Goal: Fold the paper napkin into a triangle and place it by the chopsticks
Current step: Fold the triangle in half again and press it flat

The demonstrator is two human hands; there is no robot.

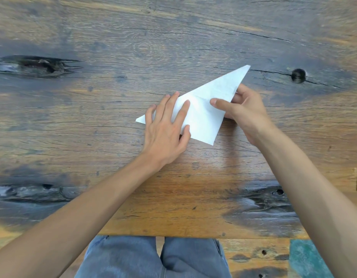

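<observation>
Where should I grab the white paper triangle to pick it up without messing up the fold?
Probably the right edge of the napkin, coming in from the right, where the right hand already pinches it. That edge looks slightly raised off the table, so fingers can slip under. The left hand lies flat on the other end.

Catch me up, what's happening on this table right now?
A person seated at a dark, knotty wooden table is folding a white paper napkin, which already lies in a triangle shape. The left hand presses flat on the napkin's left part, fingers spread. The right hand pinches the right edge, thumb on top and the other fingers under the paper. No chopsticks are in view, so the placing step is not yet done.
</observation>
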